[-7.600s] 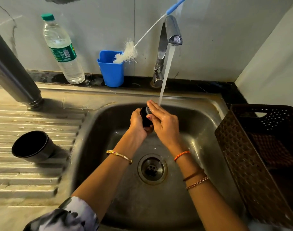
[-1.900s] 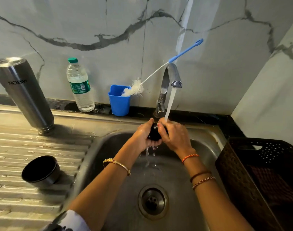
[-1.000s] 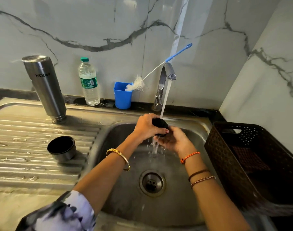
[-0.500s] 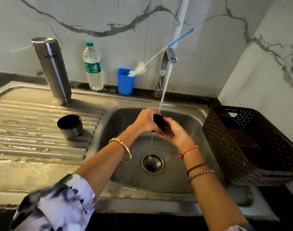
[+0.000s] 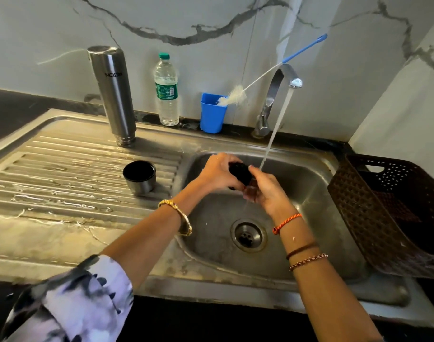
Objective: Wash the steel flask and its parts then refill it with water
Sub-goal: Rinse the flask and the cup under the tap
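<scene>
Over the steel sink basin (image 5: 309,193), my left hand (image 5: 217,172) and my right hand (image 5: 265,191) both grip a small black flask stopper (image 5: 240,172). The tap (image 5: 276,95) runs, and its stream lands at my right fingers beside the stopper. The steel flask body (image 5: 112,95) stands upside down on the draining board (image 5: 63,181) at the back. Its steel cup lid (image 5: 140,177), black inside, sits mouth-up on the board left of the basin.
A plastic water bottle (image 5: 166,92) and a blue cup (image 5: 212,113) holding a long bottle brush (image 5: 235,96) stand by the wall. A brown perforated basket (image 5: 388,213) leans at the sink's right edge. The drain (image 5: 248,236) lies below my hands.
My hands keep turning the stopper under the running water, right hand now cupped lower beside it. The view has pulled back and shifted; flask, cup lid and basket stay put.
</scene>
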